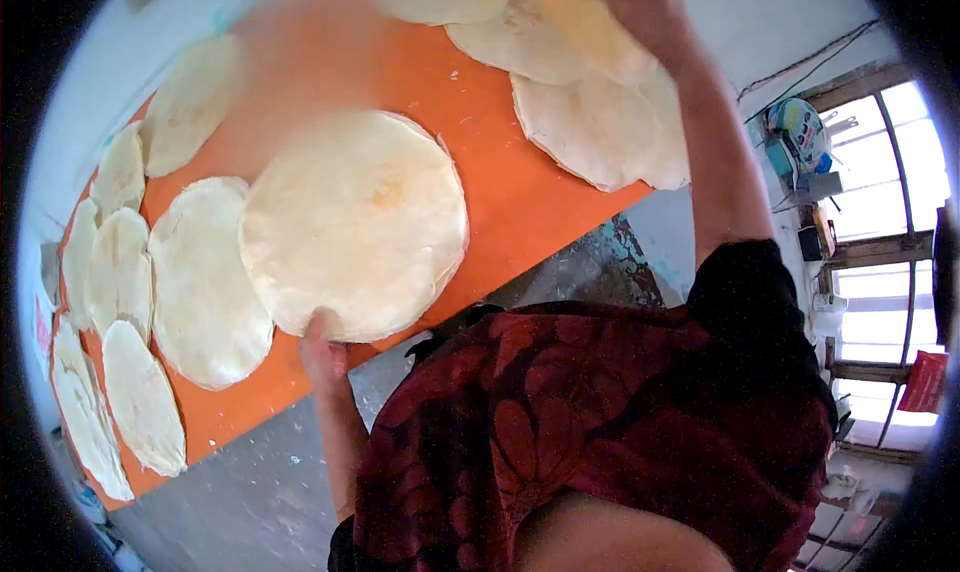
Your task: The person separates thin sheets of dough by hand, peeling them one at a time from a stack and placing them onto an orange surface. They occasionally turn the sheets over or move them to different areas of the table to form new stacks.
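Note:
My left hand (325, 352) grips the near edge of a large round flatbread (350, 217), its thumb on top and the fingers hidden underneath. The bread is pale with a light brown spot, and layered edges show along its right rim. At the top of the view, my right hand (632, 0) is closed on the edge of a yellowish flatbread (575, 17), smeared by motion. That one hangs over a group of overlapping flatbreads (595, 127) at the table's right end.
The orange table (490, 187) bears several more flatbreads, among them an oval-looking one (205, 282) beside the large round one and others along the left. A pale blur crosses the table's far part. Barred windows (885, 212) with objects on the sill stand at right.

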A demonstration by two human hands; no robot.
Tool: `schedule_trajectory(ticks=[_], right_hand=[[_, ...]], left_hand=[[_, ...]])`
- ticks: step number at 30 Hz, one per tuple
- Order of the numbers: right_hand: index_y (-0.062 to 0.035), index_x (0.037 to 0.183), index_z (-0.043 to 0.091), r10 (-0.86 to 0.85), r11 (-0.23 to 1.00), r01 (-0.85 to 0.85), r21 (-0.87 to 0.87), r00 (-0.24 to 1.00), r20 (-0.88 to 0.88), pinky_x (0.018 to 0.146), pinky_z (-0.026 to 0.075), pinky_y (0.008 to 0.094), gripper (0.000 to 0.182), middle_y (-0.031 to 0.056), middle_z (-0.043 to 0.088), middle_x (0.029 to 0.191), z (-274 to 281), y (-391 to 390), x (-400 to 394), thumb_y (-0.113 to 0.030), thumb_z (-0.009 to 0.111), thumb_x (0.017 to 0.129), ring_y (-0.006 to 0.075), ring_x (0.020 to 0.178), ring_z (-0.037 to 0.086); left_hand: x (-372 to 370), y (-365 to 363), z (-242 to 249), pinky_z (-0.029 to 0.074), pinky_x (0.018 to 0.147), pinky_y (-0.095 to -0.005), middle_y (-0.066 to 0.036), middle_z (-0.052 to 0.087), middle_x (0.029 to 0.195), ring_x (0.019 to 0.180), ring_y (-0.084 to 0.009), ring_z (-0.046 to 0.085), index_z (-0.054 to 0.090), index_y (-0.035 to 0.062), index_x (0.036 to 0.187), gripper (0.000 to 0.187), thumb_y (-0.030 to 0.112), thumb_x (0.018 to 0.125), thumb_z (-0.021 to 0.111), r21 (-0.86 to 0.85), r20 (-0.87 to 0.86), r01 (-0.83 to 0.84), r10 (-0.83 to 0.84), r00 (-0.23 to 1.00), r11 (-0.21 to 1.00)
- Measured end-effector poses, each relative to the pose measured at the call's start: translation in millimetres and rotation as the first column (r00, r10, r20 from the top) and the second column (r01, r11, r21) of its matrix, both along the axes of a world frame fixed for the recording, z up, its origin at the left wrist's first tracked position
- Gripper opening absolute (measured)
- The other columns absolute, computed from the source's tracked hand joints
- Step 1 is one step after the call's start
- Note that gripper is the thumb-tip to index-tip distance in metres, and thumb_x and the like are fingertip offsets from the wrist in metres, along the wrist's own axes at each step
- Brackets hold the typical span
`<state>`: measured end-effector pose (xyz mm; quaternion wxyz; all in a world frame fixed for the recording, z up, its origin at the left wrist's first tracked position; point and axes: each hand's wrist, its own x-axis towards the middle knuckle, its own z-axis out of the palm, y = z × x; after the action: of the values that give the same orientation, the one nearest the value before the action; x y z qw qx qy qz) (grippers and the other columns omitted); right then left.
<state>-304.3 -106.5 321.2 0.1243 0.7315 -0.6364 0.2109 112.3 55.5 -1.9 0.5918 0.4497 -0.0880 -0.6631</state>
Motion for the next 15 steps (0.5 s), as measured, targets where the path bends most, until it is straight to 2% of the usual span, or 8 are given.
schedule_trajectory(ticks=[1,2,3,4,6,7,8,15], right_hand=[[-0.0061,0.093,0.061,0.080,0.981,-0.086,-0.175,0.996,-0.042,0.068,0.046,0.0315,0.020,0.0137,0.062,0.080,-27.2,12.7,3.8,-0.020,0.053,0.081,0.0224,0.072,0.060],[-0.0096,0.096,0.061,-0.125,0.989,0.127,0.074,0.991,-0.038,0.072,0.046,0.0334,0.022,0.0144,0.061,0.088,-49.7,25.0,7.2,-0.022,0.052,0.081,0.0263,0.079,0.060],[-0.0111,0.101,0.060,-0.076,0.996,0.074,0.052,0.997,0.027,0.073,0.047,0.0348,0.024,0.0138,0.061,0.089,-71.8,47.8,18.3,-0.023,0.050,0.082,0.0278,0.079,0.060],[-0.0108,0.102,0.059,-0.175,0.937,0.228,0.263,0.962,-0.210,0.071,0.047,0.0365,0.025,0.0140,0.061,0.090,-72.4,71.5,49.7,-0.021,0.049,0.082,0.0286,0.079,0.059],[-0.0090,0.097,0.058,0.177,0.984,-0.178,0.011,0.982,0.072,0.067,0.047,0.0396,0.023,0.0148,0.060,0.089,-210.0,77.0,6.5,-0.019,0.046,0.080,0.0323,0.079,0.058],[-0.0080,0.100,0.055,-0.019,0.898,0.002,0.440,0.999,0.035,0.072,0.046,0.0399,0.025,0.0160,0.059,0.091,-212.3,91.8,31.9,-0.018,0.046,0.079,0.0322,0.084,0.057],[-0.0068,0.105,0.052,-0.055,0.834,-0.034,0.551,0.988,0.144,0.078,0.044,0.0402,0.029,0.0173,0.058,0.096,-224.5,101.8,47.0,-0.019,0.047,0.079,0.0309,0.090,0.055],[-0.0018,0.117,0.042,0.244,0.648,-0.629,0.429,0.705,0.666,0.089,0.038,0.0361,0.060,0.0183,0.049,0.113,-223.4,106.6,189.2,-0.034,0.062,0.071,0.0304,0.105,0.047]], left_hand=[[-0.4,-1.3,4.0,0.046,0.081,-0.0373,-0.011,0.050,0.109,0.097,-0.0238,0.052,0.038,-0.0019,0.118,0.041,0.008,0.081,0.052,0.009,0.053,-0.015,0.014,0.998,1.000],[-1.9,-3.3,12.8,0.046,0.080,-0.0364,-0.012,0.050,0.109,0.097,-0.0234,0.052,0.038,-0.0019,0.118,0.041,0.009,0.080,0.053,0.017,0.106,-0.032,0.030,0.994,0.999],[-3.8,-5.0,23.4,0.047,0.079,-0.0355,-0.012,0.050,0.108,0.096,-0.0230,0.052,0.039,-0.0019,0.118,0.042,0.009,0.080,0.054,0.027,0.157,-0.050,0.045,0.987,0.998],[-7.8,-8.3,41.4,0.047,0.078,-0.0351,-0.012,0.050,0.108,0.096,-0.0226,0.052,0.039,-0.0018,0.117,0.042,0.009,0.080,0.055,0.005,0.219,-0.053,0.051,0.974,0.999],[-14.2,-16.4,78.2,0.047,0.076,-0.0344,-0.012,0.051,0.106,0.095,-0.0217,0.053,0.039,-0.0016,0.117,0.043,0.011,0.079,0.057,-0.037,0.343,-0.063,0.072,0.937,0.997],[-10.3,-18.4,82.6,0.047,0.076,-0.0346,-0.012,0.051,0.106,0.095,-0.0214,0.053,0.040,-0.0014,0.117,0.043,0.011,0.079,0.057,-0.033,0.343,-0.034,0.043,0.939,0.999],[-4.8,-20.2,86.2,0.047,0.076,-0.0349,-0.012,0.051,0.106,0.095,-0.0212,0.053,0.040,-0.0011,0.116,0.043,0.011,0.079,0.058,-0.029,0.345,-0.005,0.015,0.939,1.000],[-8.3,-12.2,85.0,0.046,0.079,-0.0378,-0.010,0.049,0.113,0.101,-0.0227,0.051,0.039,0.0002,0.118,0.043,0.017,0.082,0.055,-0.157,0.198,0.131,-0.099,0.975,0.979]])
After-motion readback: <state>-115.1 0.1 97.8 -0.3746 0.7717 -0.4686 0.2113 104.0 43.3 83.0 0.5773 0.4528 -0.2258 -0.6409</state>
